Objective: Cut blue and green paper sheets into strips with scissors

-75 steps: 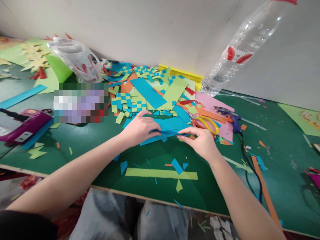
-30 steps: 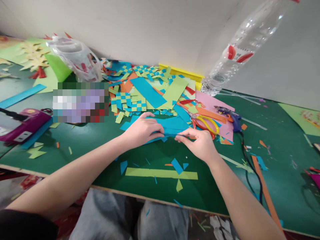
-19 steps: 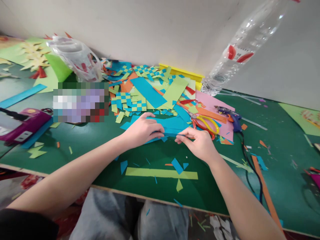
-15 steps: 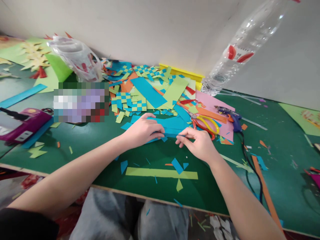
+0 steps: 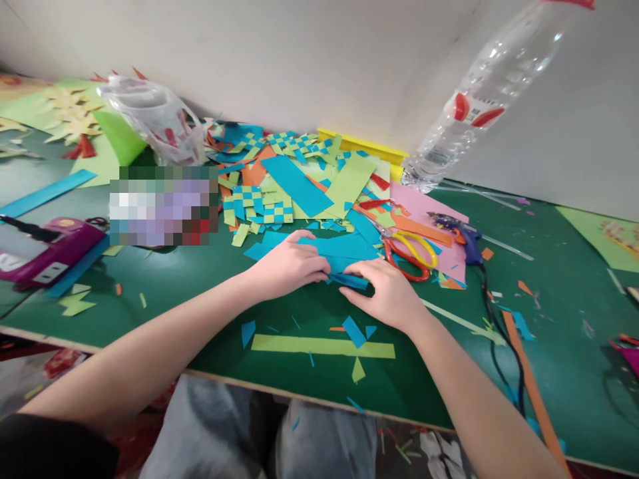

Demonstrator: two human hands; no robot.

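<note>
Near the middle of the green counter [image 5: 174,279], a narrow folded blue strip [image 5: 352,281] lies between the two hands, at the front side of some flat blue sheets [image 5: 344,245]. The left hand [image 5: 292,267] has its grip pinched on the strip's left end, its fingertips partly hidden. The right hand [image 5: 388,291] is at the other end with its grip apart, the thumb below and the fingers above the strip.

A lime strip [image 5: 324,346] lies nearer the front edge, with small paper scraps around it. Just right of the blue sheets are scissors [image 5: 433,256] with yellow and red handles, partly over a pink sheet [image 5: 452,259], and a blue glue gun [image 5: 470,244]. Blue-and-lime woven pieces [image 5: 277,212] are heaped toward the back edge, where a clear bottle [image 5: 469,110] stands tilted in view. A purple power strip [image 5: 57,249] lies toward the left edge.
</note>
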